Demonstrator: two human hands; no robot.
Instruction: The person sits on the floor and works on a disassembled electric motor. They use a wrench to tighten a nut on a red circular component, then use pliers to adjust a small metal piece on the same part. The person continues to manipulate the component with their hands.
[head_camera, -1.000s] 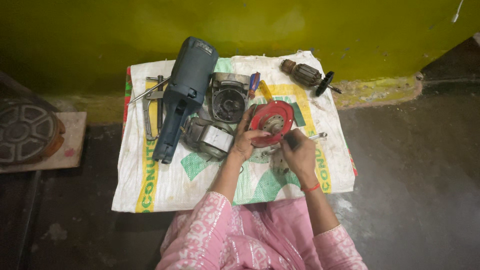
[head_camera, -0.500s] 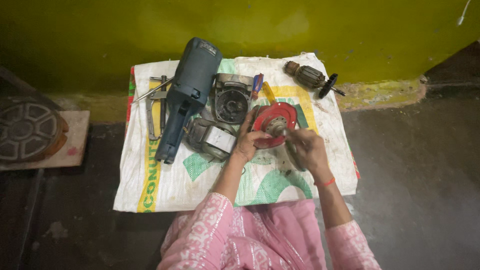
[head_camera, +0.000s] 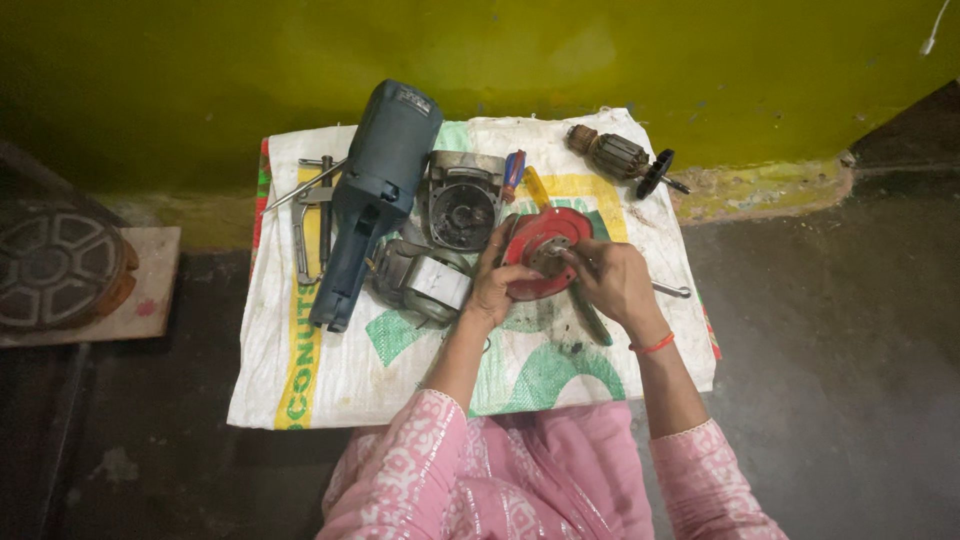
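A round red metal cover (head_camera: 541, 240) with a grey hub is held over a white woven sack (head_camera: 330, 370) spread on the floor. My left hand (head_camera: 493, 282) grips the cover's left edge. My right hand (head_camera: 612, 281) has its fingers at the hub in the middle of the cover, and a dark green tool handle (head_camera: 590, 315) sticks out below it toward me. Whether the right hand grips that handle is hard to tell. A blue-grey power tool body (head_camera: 372, 195) lies left of my hands.
On the sack lie a grey motor housing (head_camera: 462, 200), a metal stator block (head_camera: 425, 282), a screwdriver (head_camera: 513, 172), a puller clamp (head_camera: 308, 215), a copper-wound armature (head_camera: 620, 158) and a small spanner (head_camera: 672, 290). A round metal grille (head_camera: 55, 262) rests at left. A green wall stands behind.
My right hand has moved from below the red cover up to its hub. The view has shifted slightly.
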